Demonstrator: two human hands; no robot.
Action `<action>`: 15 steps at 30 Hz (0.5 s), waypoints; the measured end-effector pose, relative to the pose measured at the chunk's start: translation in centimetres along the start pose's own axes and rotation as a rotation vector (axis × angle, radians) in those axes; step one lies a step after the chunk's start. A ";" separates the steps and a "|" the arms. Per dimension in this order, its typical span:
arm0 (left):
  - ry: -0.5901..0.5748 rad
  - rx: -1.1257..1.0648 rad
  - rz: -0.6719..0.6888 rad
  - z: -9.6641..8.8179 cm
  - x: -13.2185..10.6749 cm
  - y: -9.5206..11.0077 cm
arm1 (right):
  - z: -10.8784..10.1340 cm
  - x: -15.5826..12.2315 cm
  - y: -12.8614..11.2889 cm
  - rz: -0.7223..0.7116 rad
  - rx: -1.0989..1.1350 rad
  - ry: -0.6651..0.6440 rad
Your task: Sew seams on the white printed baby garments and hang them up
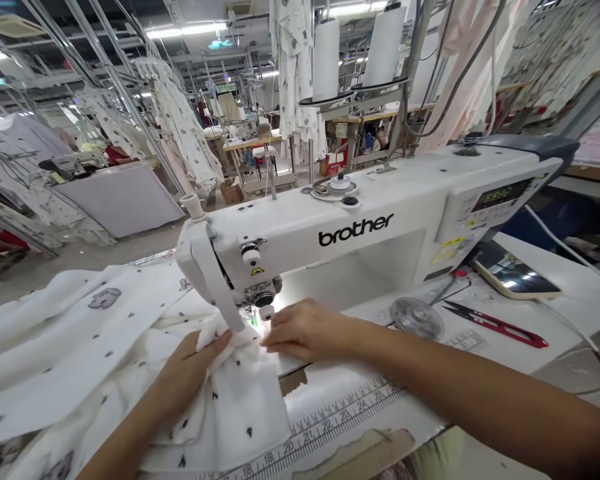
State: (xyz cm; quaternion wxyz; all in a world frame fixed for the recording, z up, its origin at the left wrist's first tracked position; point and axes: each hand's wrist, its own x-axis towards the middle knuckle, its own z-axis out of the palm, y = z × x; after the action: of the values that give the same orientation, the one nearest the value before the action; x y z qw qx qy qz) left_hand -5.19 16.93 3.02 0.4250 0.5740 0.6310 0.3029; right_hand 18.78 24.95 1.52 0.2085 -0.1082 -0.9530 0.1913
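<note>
White fabric (250, 393) with small dark prints lies gathered under the head of a white sewing machine (290, 233). My left hand (193, 363) pinches a bunched fold of it left of the needle area, thumb on top. Close to the needle on the other side, my right hand (307, 330) has its fingers pressed together at the fabric's edge. The needle and presser foot are mostly hidden behind the machine head and the cloth. A lamp lights the spot between my hands.
Red-handled thread snips (497, 323), a clear round bobbin-like disc (417, 318) and a phone (517, 270) lie right of my forearm. A ruler scale (340, 420) runs along the table front. Thread cones (326, 60) stand behind; printed garments hang beyond.
</note>
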 end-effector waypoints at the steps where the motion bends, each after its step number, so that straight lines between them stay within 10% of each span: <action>1: -0.025 -0.050 -0.035 0.0 -0.1 0.1 | 0.1 0.0 0.0 -0.031 -0.078 -0.047; 6: -0.088 0.092 0.009 -0.2 -0.3 0.3 | 0.5 0.3 -0.4 -0.055 -0.319 -0.156; 15: -0.152 0.679 0.659 0.3 -0.9 -2.0 | 0.3 0.1 -0.3 0.004 -0.270 -0.130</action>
State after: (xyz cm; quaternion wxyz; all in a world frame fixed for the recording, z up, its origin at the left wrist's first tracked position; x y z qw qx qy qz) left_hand -5.88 15.69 1.36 0.1399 0.8703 0.4459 0.1554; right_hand 18.55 24.63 1.38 0.1296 -0.1246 -0.9813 0.0685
